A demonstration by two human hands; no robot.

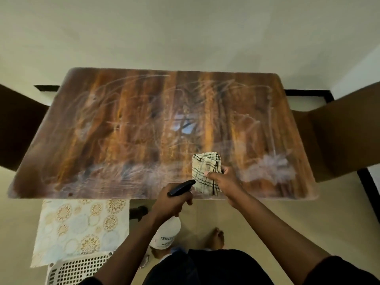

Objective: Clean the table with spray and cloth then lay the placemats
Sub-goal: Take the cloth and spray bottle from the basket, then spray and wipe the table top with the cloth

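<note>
**Spraying done in patches, wiping next**

The table, mid-frame, showed wet streaks and spray patches. The left hand gripped the spray bottle at the lower centre; the right hand pinched the folded checked cloth over the near edge — wiping probably came next. A placemat waited at lower left. The bottle's label was too blurred to read.

A room in a home, a shiny brown wooden table by a plain cream wall, dark brown chairs at each end, a pale tiled floor, a bare foot, a white plastic basket with holes
</note>
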